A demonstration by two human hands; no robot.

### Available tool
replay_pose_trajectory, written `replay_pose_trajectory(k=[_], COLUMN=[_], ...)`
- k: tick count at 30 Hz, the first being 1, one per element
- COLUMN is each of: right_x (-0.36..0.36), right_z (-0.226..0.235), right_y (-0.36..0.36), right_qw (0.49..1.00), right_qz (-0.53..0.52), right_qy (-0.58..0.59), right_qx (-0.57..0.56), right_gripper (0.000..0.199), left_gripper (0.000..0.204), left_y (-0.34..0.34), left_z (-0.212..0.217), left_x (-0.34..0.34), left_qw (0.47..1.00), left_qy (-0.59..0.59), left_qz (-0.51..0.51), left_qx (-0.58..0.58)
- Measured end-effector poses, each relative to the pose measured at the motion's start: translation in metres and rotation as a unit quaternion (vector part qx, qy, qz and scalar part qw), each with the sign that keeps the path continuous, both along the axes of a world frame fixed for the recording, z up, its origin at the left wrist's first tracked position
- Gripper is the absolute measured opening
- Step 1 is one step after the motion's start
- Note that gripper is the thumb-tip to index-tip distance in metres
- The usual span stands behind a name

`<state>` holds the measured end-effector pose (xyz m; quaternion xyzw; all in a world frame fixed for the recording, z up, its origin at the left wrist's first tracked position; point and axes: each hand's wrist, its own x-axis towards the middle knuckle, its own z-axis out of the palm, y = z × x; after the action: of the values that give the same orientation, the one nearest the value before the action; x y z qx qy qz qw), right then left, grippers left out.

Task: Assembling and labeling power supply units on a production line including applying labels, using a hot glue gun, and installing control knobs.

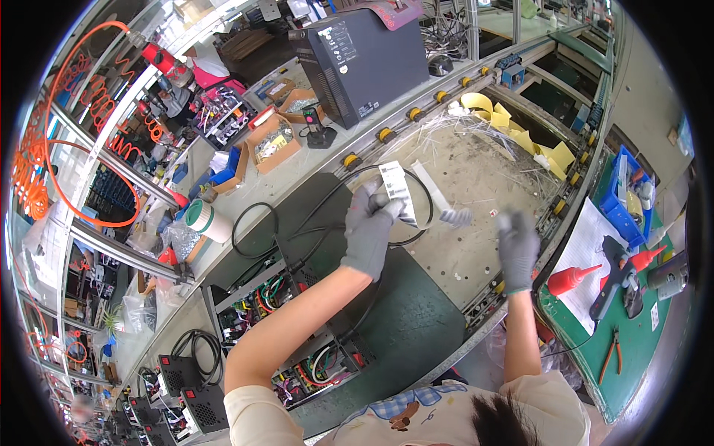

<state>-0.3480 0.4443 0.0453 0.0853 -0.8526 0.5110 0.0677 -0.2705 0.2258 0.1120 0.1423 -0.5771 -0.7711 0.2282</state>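
Observation:
Both my hands wear grey knit gloves. My left hand pinches a strip of white printed labels above the dark green mat's far edge. To the right, my right hand is raised with its fingers curled in; its fingertips are blurred, and anything between them is hidden. Between the hands, another pale strip slants across the worn board, its lower end blurred. A black cable loops behind the labels. Below my left forearm, open metal units with coloured wires sit on the dark mat.
A tall black case stands at the back beside cardboard boxes of small parts. Yellow paper strips lie on the board. On the right, a green table bears red bottles, orange-handled pliers and a blue bin.

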Motion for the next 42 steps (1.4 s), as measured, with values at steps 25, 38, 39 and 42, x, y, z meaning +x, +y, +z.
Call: replay_pose_trajectory(k=[25, 38, 39, 42], right_x=[0.021, 0.004, -0.007, -0.021], right_z=[0.072, 0.043, 0.045, 0.041], right_y=[-0.227, -0.284, -0.286, -0.308], right_qw=[0.790, 0.759, 0.736, 0.683], right_qz=[0.525, 0.614, 0.650, 0.722], right_qy=[-0.047, 0.000, -0.038, -0.041], right_qx=[-0.314, -0.215, -0.186, -0.101], right_gripper=[0.019, 0.015, 0.015, 0.019], left_gripper=[0.014, 0.021, 0.025, 0.033], left_y=[-0.090, -0.128, -0.138, -0.160], left_z=[0.041, 0.034, 0.032, 0.022], left_x=[0.078, 0.109, 0.116, 0.134], left_qw=[0.968, 0.865, 0.856, 0.791], left_qy=[-0.115, -0.209, -0.185, -0.246], left_qz=[0.127, 0.141, 0.157, 0.200], left_qx=[-0.183, -0.433, -0.457, -0.523])
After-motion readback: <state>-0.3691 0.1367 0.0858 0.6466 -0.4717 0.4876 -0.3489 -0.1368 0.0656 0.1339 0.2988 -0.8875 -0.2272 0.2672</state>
